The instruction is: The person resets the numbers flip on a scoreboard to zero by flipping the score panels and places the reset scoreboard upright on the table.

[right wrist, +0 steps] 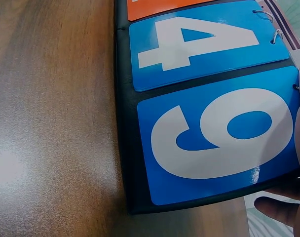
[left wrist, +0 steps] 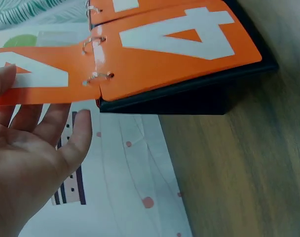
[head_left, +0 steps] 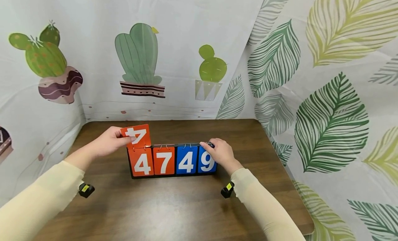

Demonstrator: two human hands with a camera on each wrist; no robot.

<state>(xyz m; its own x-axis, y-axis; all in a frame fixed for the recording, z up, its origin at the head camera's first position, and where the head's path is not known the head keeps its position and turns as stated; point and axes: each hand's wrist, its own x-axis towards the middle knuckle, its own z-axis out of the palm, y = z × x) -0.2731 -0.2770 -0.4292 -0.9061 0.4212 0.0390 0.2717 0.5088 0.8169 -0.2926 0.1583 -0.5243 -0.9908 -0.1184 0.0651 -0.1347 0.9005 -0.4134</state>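
Note:
A black flip scoreboard (head_left: 174, 176) stands on the table, its red cards showing 4 and 7 and its blue cards 4 and 9. My left hand (head_left: 112, 143) pinches a raised red card (head_left: 143, 141) marked 4, thumb in front and fingers behind. That card stands above the leftmost panel, still on its metal rings (left wrist: 98, 76). At the opposite end, my right hand (head_left: 223, 154) grips the scoreboard's top right corner, thumb over the upper edge of the blue 9 card (right wrist: 234, 165). Its other fingers are partly hidden behind the board.
The brown wooden table (head_left: 168, 206) has rounded corners. Behind it hangs a white cloth (head_left: 183, 13) printed with cacti, and leaf-patterned cloth (head_left: 379, 130) covers the right side. Small black devices with yellow labels sit at both wrists.

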